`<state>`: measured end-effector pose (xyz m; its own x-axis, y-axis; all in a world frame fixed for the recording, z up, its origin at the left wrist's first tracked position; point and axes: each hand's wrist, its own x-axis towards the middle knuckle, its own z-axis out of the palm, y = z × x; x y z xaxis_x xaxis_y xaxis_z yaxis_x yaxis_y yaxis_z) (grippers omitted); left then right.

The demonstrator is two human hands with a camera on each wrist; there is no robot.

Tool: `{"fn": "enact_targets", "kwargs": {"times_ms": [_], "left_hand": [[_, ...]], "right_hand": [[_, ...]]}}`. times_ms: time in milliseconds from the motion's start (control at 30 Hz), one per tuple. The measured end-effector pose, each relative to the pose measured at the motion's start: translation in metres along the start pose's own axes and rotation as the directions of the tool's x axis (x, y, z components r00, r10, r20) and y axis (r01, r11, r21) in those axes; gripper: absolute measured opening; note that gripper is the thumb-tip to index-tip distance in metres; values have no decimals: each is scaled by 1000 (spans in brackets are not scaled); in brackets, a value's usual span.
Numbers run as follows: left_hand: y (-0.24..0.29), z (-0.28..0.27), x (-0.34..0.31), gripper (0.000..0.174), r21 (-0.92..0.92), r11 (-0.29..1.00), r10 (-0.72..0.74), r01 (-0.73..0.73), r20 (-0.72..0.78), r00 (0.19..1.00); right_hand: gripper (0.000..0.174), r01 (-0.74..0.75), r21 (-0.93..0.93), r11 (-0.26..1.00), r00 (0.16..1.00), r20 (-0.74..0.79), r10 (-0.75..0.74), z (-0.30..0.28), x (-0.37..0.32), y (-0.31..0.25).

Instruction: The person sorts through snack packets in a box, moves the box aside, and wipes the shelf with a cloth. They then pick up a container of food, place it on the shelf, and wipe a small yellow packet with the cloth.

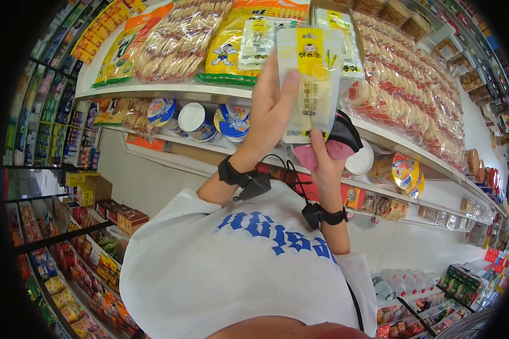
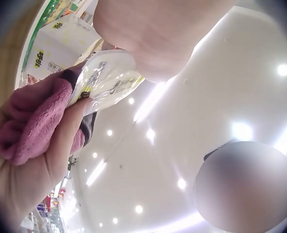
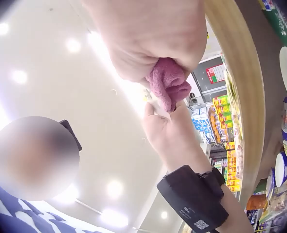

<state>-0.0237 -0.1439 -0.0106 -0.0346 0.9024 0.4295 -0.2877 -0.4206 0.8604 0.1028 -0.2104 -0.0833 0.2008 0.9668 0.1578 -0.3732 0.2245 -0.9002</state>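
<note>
In the head view, a white and yellow snack pouch (image 1: 314, 85) is held upright over the shelf. My left hand (image 1: 268, 110) grips its left side, thumb across the front, other fingers mostly hidden behind. At the lower edge, my right hand (image 1: 327, 169) pinches the pouch with its thumb and also holds a pink and black cloth (image 1: 339, 148). In the left wrist view, the cloth (image 2: 36, 121) is bunched in my right hand (image 2: 32, 170), beside the pouch (image 2: 109, 77). The right wrist view shows the cloth (image 3: 168, 82) below my right palm (image 3: 153, 34).
Similar pouches (image 1: 257, 42) lie behind on the upper shelf (image 1: 169, 90), between bagged crackers (image 1: 181, 39) and rows of wrapped biscuits (image 1: 407, 73). Round tubs (image 1: 197, 120) stand on the lower shelf. Stocked racks (image 1: 85, 271) line the left side.
</note>
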Motion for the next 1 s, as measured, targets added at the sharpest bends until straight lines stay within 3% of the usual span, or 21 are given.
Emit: {"fn": "enact_targets", "kwargs": {"times_ms": [67,133,167,233,267,367,400,433,533,633,667,700,767,833,867,900,967,1000], "left_hand": [[-5,11,3,53,173,962,241,-213,-163,957],[1,15,0,58,97,974,210,-203,-61,976],[4,17,-2,61,59,979,194,-193,-6,981],[-1,9,-10,63,-181,979,-66,90,138,988],[-2,6,-14,64,-280,928,-181,244,233,956],[26,19,-18,71,-464,785,-308,410,281,909],[30,17,-20,70,-377,824,-332,424,286,899],[26,16,-27,70,-431,753,-399,497,302,866],[29,13,-28,71,-248,851,-383,463,308,871],[20,7,-20,72,-218,905,-260,365,395,881],[11,4,-20,72,-200,922,-229,331,408,884],[10,3,-19,71,-181,938,-199,296,419,886],[19,3,-20,63,-212,948,-104,237,497,862],[27,4,-23,59,-155,946,-178,286,488,854],[23,6,-26,54,-247,881,-295,404,382,876],[15,3,-27,54,-302,868,-308,394,293,905],[-2,-4,-18,53,-404,844,-340,353,107,934],[-4,-14,-10,47,-627,682,-432,377,71,899]], "right_hand": [[37,62,-119,991,997,-30,-66,0,2,-2],[38,-66,-127,990,998,-32,62,15,-8,-18],[45,41,-218,975,995,103,-19,20,-9,-20],[65,301,-307,903,913,365,-180,30,-13,-24],[71,422,-395,816,879,399,-261,38,-16,-31],[81,577,-572,583,816,446,-369,42,-6,-45],[83,591,-618,519,806,451,-382,42,1,-48],[82,590,-609,531,808,438,-394,41,9,-52],[76,591,-541,598,807,391,-443,45,30,-64],[72,590,-761,269,749,393,-534,48,36,-74],[75,574,-777,259,755,380,-535,44,42,-76],[69,593,-731,338,751,350,-560,40,49,-76],[63,501,-542,675,849,156,-505,34,60,-69],[62,209,-364,907,976,23,-216,38,56,-71],[65,242,-314,918,970,45,-240,42,56,-60],[68,272,-262,926,962,67,-264,46,56,-49],[69,440,-415,796,895,274,-352,64,37,-46],[70,516,-483,707,851,379,-362,69,27,-45]]}}
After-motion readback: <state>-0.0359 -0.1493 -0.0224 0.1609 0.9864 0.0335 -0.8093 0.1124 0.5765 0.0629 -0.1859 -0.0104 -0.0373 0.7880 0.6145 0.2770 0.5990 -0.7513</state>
